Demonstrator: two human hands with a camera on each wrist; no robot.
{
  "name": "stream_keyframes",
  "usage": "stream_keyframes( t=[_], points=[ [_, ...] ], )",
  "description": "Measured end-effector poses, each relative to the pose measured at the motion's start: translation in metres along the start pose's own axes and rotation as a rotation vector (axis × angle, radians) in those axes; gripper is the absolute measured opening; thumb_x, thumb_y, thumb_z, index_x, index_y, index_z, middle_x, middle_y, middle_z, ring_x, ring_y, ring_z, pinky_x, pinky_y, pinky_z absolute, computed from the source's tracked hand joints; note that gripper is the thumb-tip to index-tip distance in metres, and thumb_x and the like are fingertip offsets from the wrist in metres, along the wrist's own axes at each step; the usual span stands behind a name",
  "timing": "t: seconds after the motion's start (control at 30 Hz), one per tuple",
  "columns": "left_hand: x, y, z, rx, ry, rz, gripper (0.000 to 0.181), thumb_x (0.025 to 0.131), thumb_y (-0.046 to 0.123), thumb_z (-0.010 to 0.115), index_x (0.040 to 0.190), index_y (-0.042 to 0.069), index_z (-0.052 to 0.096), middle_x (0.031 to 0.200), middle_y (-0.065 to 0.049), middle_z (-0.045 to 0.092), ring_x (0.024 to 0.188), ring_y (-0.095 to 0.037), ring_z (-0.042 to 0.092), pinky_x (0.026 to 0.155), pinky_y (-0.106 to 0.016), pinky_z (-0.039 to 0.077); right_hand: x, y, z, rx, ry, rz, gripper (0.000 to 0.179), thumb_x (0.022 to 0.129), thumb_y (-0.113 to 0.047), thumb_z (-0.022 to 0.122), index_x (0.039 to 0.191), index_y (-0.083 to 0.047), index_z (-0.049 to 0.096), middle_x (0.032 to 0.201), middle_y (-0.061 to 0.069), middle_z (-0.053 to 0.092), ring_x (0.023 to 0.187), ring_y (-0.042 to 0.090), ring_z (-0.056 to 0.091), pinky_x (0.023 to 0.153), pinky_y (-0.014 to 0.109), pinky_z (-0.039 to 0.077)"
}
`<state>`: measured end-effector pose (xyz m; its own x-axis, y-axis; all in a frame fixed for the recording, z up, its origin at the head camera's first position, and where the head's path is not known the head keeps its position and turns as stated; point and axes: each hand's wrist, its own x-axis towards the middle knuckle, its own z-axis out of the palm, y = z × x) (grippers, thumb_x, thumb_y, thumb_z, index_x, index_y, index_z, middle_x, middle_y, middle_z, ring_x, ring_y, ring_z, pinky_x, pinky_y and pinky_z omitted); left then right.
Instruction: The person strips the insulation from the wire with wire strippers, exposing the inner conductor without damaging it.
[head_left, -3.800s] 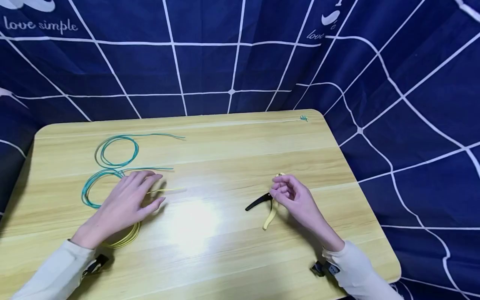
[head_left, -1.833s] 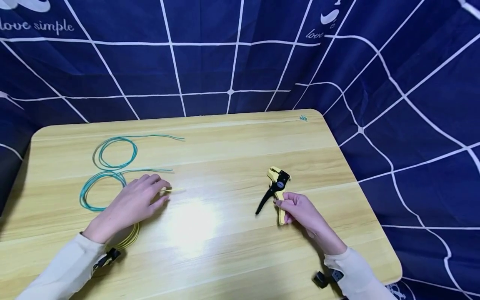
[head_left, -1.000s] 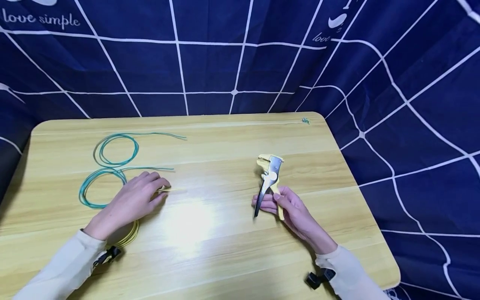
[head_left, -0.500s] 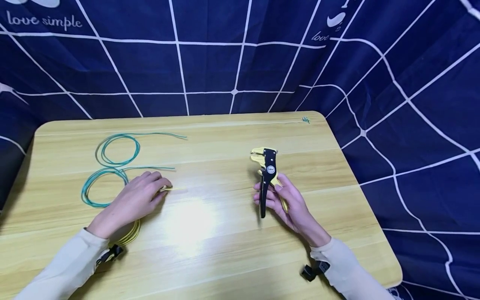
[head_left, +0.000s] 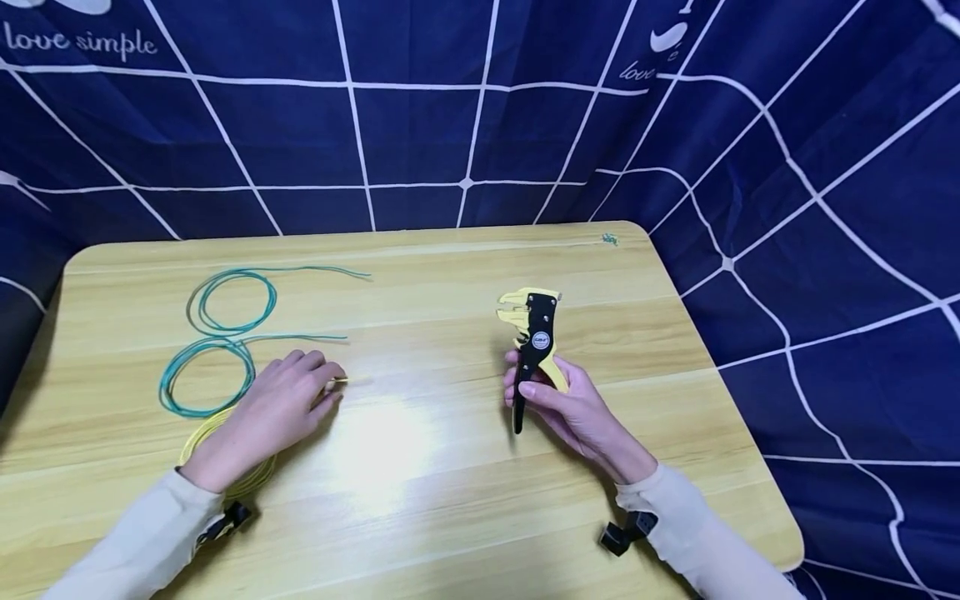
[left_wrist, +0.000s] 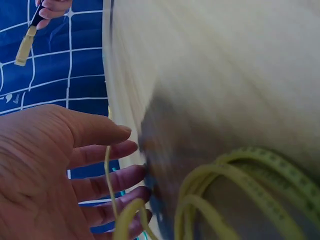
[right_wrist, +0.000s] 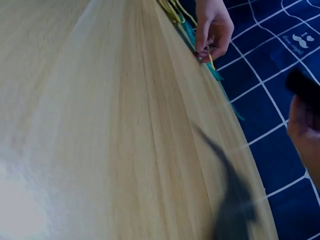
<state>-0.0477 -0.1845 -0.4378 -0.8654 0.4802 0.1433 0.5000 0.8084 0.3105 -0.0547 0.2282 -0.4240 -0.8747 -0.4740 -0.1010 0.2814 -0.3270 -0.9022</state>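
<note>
My left hand point(head_left: 279, 410) pinches the yellow wire point(head_left: 340, 380) close to its free end, between thumb and fingers. The rest of that wire lies in a coil point(head_left: 201, 435) under the wrist, with its loops large in the left wrist view point(left_wrist: 272, 200). My right hand point(head_left: 576, 412) holds a black and yellow wire stripper point(head_left: 540, 321) above the table, fingers behind the black handle and thumb across the front. The stripper's head points away from me, its yellow jaws parted and facing left. In the right wrist view, only a dark handle point(right_wrist: 304, 89) shows.
Two teal wire coils, a far one point(head_left: 268, 302) and a nearer one point(head_left: 168, 387), lie on the left of the wooden table point(head_left: 420, 517). Small teal scraps point(head_left: 610, 239) sit at the far right corner. A blue gridded curtain point(head_left: 412, 133) hangs behind and to the right.
My right hand has lifted the wire stripper off the table, turned it upright and shifted its grip to both handles. My left hand has taken hold of the yellow wire's end.
</note>
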Motion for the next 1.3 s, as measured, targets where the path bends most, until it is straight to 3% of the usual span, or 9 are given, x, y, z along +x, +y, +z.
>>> stream_keyframes(
  t=[0.1, 0.2, 0.33, 0.47, 0.6, 0.73, 0.87, 1.13, 1.3],
  points=[
    [0.000, 0.000, 0.003, -0.008, 0.034, 0.016, 0.013, 0.094, 0.007, 0.084, 0.106, 0.007, 0.078, 0.094, -0.006, 0.066, 0.083, -0.029, 0.059, 0.066, -0.044, 0.050, 0.005, 0.003, 0.001, -0.115, -0.036, -0.021, 0.050, 0.106, 0.008, 0.059, 0.147, 0.026, 0.038, 0.116, 0.018, 0.070, 0.106, 0.027, 0.073, 0.101, 0.047, 0.058],
    [-0.001, -0.002, 0.005, -0.024, 0.058, 0.021, 0.012, 0.094, 0.006, 0.084, 0.106, 0.007, 0.079, 0.093, -0.006, 0.066, 0.083, -0.029, 0.059, 0.067, -0.043, 0.050, 0.011, 0.006, 0.001, -0.280, -0.045, -0.053, 0.048, 0.105, 0.005, 0.063, 0.143, 0.027, 0.044, 0.113, 0.022, 0.072, 0.100, 0.026, 0.073, 0.098, 0.043, 0.059],
    [-0.002, -0.004, 0.006, -0.049, 0.066, 0.033, 0.011, 0.095, 0.006, 0.082, 0.106, 0.007, 0.079, 0.095, -0.005, 0.068, 0.084, -0.028, 0.061, 0.069, -0.044, 0.051, 0.016, 0.007, 0.004, -0.496, -0.038, -0.071, 0.035, 0.103, -0.001, 0.071, 0.131, 0.018, 0.062, 0.112, 0.027, 0.072, 0.094, 0.026, 0.074, 0.093, 0.035, 0.059],
    [-0.003, -0.006, 0.007, -0.073, 0.065, 0.039, 0.011, 0.097, 0.004, 0.081, 0.107, 0.007, 0.079, 0.096, -0.005, 0.069, 0.087, -0.027, 0.062, 0.072, -0.044, 0.052, 0.023, 0.009, 0.006, -0.625, -0.076, -0.080, 0.025, 0.104, -0.006, 0.072, 0.125, 0.009, 0.070, 0.112, 0.021, 0.075, 0.102, 0.029, 0.074, 0.097, 0.034, 0.057],
    [-0.005, -0.009, 0.007, -0.102, 0.075, 0.040, 0.012, 0.097, 0.002, 0.079, 0.108, 0.007, 0.079, 0.098, -0.005, 0.072, 0.090, -0.028, 0.064, 0.073, -0.046, 0.052, 0.029, 0.012, 0.005, -0.641, -0.134, -0.076, 0.024, 0.106, -0.005, 0.070, 0.126, 0.007, 0.071, 0.117, 0.019, 0.076, 0.114, 0.032, 0.072, 0.108, 0.036, 0.051],
    [-0.005, -0.011, 0.008, -0.141, 0.102, 0.061, 0.012, 0.097, 0.000, 0.078, 0.108, 0.006, 0.080, 0.098, -0.005, 0.073, 0.090, -0.028, 0.068, 0.075, -0.048, 0.055, 0.032, 0.014, 0.005, -0.677, -0.106, -0.033, 0.027, 0.103, -0.010, 0.076, 0.128, 0.002, 0.073, 0.123, 0.019, 0.075, 0.118, 0.029, 0.070, 0.111, 0.036, 0.049],
    [-0.005, -0.011, 0.008, -0.198, 0.110, 0.081, 0.013, 0.099, -0.001, 0.076, 0.109, 0.005, 0.080, 0.099, -0.006, 0.075, 0.090, -0.026, 0.071, 0.079, -0.049, 0.059, 0.036, 0.014, 0.008, -0.722, -0.082, 0.028, 0.031, 0.100, -0.019, 0.081, 0.126, -0.004, 0.075, 0.121, 0.014, 0.076, 0.115, 0.028, 0.071, 0.109, 0.037, 0.050],
    [-0.008, -0.010, 0.006, -0.330, 0.103, 0.089, 0.021, 0.101, -0.006, 0.072, 0.120, 0.003, 0.078, 0.114, -0.008, 0.077, 0.106, -0.027, 0.074, 0.093, -0.050, 0.059, 0.052, 0.020, 0.016, -0.741, -0.197, 0.057, 0.020, 0.104, -0.017, 0.077, 0.120, -0.006, 0.076, 0.112, 0.008, 0.076, 0.103, 0.026, 0.069, 0.099, 0.037, 0.054],
    [-0.011, -0.010, 0.005, -0.364, 0.154, 0.102, 0.027, 0.100, -0.009, 0.071, 0.124, 0.002, 0.077, 0.122, -0.010, 0.077, 0.109, -0.026, 0.074, 0.091, -0.049, 0.060, 0.057, 0.026, 0.019, -0.738, -0.269, 0.055, 0.013, 0.106, -0.016, 0.075, 0.116, -0.007, 0.075, 0.106, 0.005, 0.074, 0.098, 0.025, 0.067, 0.095, 0.037, 0.053]
  ],
)
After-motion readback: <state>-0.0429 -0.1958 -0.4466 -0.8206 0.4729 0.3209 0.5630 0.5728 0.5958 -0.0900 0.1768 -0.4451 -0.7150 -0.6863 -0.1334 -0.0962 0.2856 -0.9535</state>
